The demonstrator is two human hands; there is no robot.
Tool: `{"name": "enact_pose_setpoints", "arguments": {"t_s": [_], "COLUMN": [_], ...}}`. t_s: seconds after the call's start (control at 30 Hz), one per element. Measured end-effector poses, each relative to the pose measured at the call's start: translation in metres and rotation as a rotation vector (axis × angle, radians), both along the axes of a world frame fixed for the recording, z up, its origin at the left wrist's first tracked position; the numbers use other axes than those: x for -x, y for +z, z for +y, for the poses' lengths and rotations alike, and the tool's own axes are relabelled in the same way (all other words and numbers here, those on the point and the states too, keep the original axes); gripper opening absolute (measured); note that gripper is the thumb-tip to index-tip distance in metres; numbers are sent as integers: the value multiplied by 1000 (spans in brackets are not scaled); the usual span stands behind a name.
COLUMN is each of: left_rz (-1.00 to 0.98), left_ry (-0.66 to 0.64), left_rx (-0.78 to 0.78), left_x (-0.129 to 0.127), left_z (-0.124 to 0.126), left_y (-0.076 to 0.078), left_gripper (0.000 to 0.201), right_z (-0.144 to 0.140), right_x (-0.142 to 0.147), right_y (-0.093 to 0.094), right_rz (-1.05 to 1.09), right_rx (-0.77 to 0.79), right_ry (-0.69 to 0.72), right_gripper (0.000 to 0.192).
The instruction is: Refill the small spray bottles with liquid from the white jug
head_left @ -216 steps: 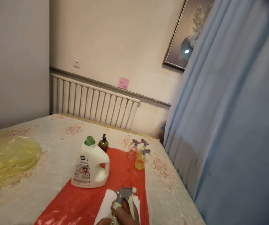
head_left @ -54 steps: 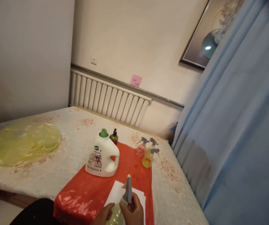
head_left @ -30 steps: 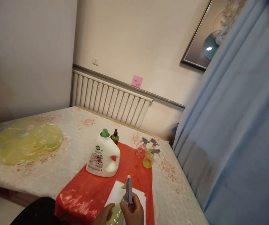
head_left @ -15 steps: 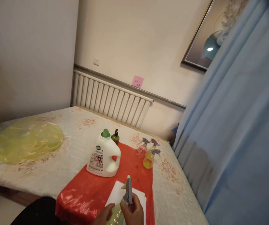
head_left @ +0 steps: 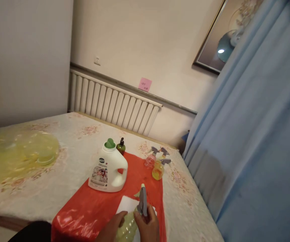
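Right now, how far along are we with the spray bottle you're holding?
Done: three small spray bottles stand capped beyond the detergent jug. In hand: the left hand steadies a yellow-green bottle while the right hand grips its trigger head over the white cloth. Whether the head is screwed tight is unclear.

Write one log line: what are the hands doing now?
left hand: on spray bottle body | right hand: on grey trigger head | under: white cloth, red sheet
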State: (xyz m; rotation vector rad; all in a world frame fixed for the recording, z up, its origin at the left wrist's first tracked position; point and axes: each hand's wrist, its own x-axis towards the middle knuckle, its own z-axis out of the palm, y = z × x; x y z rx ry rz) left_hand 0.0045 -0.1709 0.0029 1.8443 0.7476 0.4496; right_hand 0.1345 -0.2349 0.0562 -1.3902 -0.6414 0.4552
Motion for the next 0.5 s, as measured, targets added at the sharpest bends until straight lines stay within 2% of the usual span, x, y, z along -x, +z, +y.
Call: {"name": "enact_pose_setpoints", "arguments": {"t_s": [0.13,0.37,0.5], "left_rz": [37,-71,-101], "left_ry": [-40,-217,-271], "left_rx": [-26,-17,-12], "left_x": [-17,-26,-27], "left_z": [22,67,93], "left_y": [1,12,4], "left_gripper": [85,78,80], "right_z": [7,22,36], "right_x": [-16,-33,-35], "right_y": [1,5,0], "right_rz": [1,-111,-179], "right_rx": [32,151,184], "right_ry": [-22,-24,-35], "right_gripper": [28,25,26]}}
